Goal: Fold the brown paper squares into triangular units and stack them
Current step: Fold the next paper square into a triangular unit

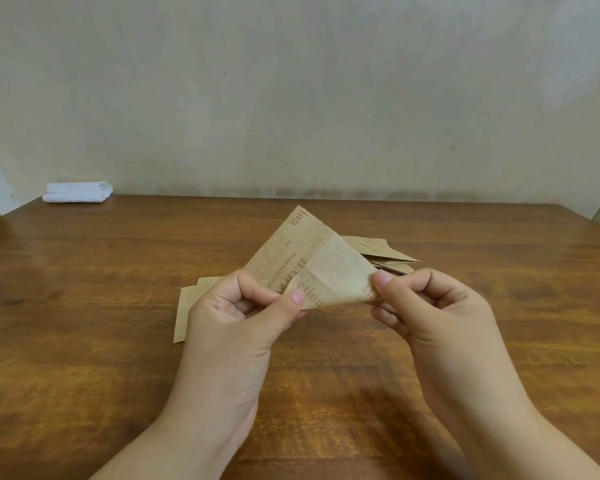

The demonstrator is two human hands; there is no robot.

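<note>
At the far left, against the wall, a folded white cloth (78, 192) lies on the wooden table (84, 271), well apart from the work and seemingly set aside. Nearer the centre, a few flat unfolded brown squares (187, 306) lie on the table just under and behind the left hand (236, 320), kept close, probably so the next sheet is within easy reach.

The left hand pinches the lower left edge of the brown paper in work (309, 268), thumb on top and curled fingers beneath. The sheet is held up off the table, already creased into a rough triangular shape with its point aimed away from the person; lifting it likely lets both hands line up edges freely.

The right hand (433, 313) pinches the right corner of the same sheet between thumb and forefinger, the other fingers curled below. It appears to be drawing that corner inward for a further crease, though the fold underneath is hidden.

Behind the right hand, finished folded units (388, 254) lie stacked on the table, placed on the side opposite the blanks, which keeps done and undone apart.
</note>
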